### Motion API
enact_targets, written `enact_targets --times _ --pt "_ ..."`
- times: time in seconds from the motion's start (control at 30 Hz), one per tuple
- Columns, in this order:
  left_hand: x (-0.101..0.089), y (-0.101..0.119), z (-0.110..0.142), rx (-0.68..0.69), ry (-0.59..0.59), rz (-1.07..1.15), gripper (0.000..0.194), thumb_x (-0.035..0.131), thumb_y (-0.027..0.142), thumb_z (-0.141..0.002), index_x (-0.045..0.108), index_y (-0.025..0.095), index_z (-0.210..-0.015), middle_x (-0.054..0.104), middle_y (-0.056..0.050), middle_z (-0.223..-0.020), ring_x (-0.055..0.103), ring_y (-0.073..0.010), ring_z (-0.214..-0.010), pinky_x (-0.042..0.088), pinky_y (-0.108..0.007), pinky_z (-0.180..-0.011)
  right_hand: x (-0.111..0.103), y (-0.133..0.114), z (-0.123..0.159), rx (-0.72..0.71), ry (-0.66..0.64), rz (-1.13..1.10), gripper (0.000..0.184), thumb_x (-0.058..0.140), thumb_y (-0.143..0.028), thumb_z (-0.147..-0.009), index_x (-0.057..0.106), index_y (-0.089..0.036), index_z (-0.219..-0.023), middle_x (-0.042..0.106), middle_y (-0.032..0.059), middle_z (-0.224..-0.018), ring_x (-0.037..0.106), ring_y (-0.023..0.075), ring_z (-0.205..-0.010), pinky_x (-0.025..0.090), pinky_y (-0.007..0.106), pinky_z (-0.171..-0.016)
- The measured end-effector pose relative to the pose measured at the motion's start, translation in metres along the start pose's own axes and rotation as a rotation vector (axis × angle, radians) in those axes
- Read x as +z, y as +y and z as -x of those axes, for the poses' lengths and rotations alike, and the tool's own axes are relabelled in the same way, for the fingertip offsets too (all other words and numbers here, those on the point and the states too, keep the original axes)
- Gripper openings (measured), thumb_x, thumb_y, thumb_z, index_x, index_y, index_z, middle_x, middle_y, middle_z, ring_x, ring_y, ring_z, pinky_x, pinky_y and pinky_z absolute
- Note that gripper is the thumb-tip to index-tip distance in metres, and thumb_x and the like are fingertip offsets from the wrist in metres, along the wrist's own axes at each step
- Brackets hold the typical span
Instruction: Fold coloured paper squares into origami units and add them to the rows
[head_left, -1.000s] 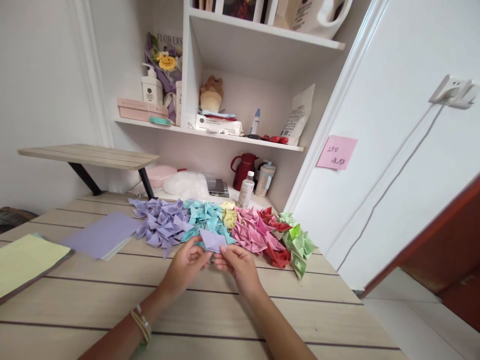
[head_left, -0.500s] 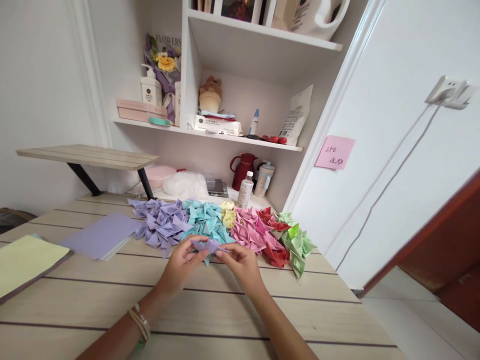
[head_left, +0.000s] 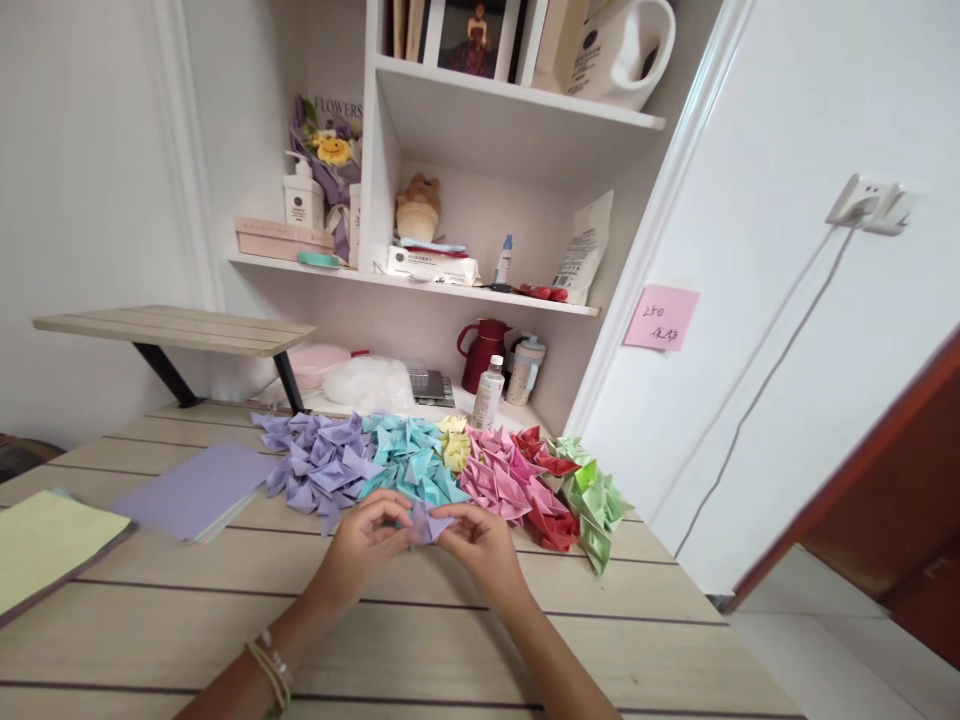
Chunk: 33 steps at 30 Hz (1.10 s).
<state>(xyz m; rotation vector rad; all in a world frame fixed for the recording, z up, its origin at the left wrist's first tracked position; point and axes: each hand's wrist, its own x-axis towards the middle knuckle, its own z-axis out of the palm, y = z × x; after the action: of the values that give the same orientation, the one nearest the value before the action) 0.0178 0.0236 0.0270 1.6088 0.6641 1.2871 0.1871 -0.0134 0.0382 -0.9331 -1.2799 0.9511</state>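
Note:
A small folded piece of purple paper [head_left: 426,524] is pinched between both hands above the wooden table [head_left: 420,640]. My left hand [head_left: 369,540] grips its left side, fingers curled over it. On the right side, my right hand [head_left: 481,548] holds a pointed flap between thumb and fingers. Just beyond the hands lie heaps of folded paper pieces: purple [head_left: 319,465], blue [head_left: 409,455], yellow [head_left: 454,445], pink [head_left: 495,472], red [head_left: 553,528] and green [head_left: 594,495].
A stack of purple sheets [head_left: 191,488] and a stack of yellow sheets [head_left: 52,545] lie at the left. Behind the heaps stand a bottle [head_left: 489,395], a red jug [head_left: 487,355] and a tumbler [head_left: 526,370]. A raised wooden stand [head_left: 176,328] is at the back left.
The purple paper between my hands has changed from a flat, wide shape to one with points standing up. The view has tilted up slightly.

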Motion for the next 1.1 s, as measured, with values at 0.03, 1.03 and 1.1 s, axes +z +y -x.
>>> enact_targets --times 0.03,1.03,1.1 --pt "0.000 0.001 0.000 0.000 -0.014 -0.007 0.017 0.076 0.024 -0.060 0.064 0.015 -0.070 0.053 -0.007 -0.094 0.057 -0.0196 -0.086 0.052 -0.028 -0.071 -0.001 0.000 0.000 0.011 0.010 -0.013 0.021 0.073 -0.022 -0.059 0.071 -0.016 -0.078 0.068 0.0007 -0.061 0.061 0.0137 -0.055 0.050 0.022 -0.054" --pt "0.013 0.020 0.002 -0.393 0.049 0.214 0.044 0.076 0.031 -0.059 0.061 0.016 -0.097 0.067 -0.001 -0.065 0.066 -0.0182 -0.063 0.051 -0.031 -0.069 -0.002 0.000 0.002 -0.062 0.035 0.173 0.028 0.063 -0.040 -0.074 0.056 -0.016 -0.086 0.062 0.0006 -0.062 0.058 0.0142 -0.056 0.046 0.023 -0.054" --pt "0.013 0.019 0.001 -0.429 -0.006 0.199 0.042 0.077 0.033 -0.057 0.063 0.014 -0.092 0.067 -0.002 -0.065 0.065 -0.0175 -0.062 0.050 -0.030 -0.067 -0.004 -0.002 0.002 -0.091 0.012 0.256 0.027 0.063 -0.038 -0.074 0.058 -0.016 -0.089 0.063 0.0012 -0.063 0.057 0.0143 -0.056 0.045 0.023 -0.054"
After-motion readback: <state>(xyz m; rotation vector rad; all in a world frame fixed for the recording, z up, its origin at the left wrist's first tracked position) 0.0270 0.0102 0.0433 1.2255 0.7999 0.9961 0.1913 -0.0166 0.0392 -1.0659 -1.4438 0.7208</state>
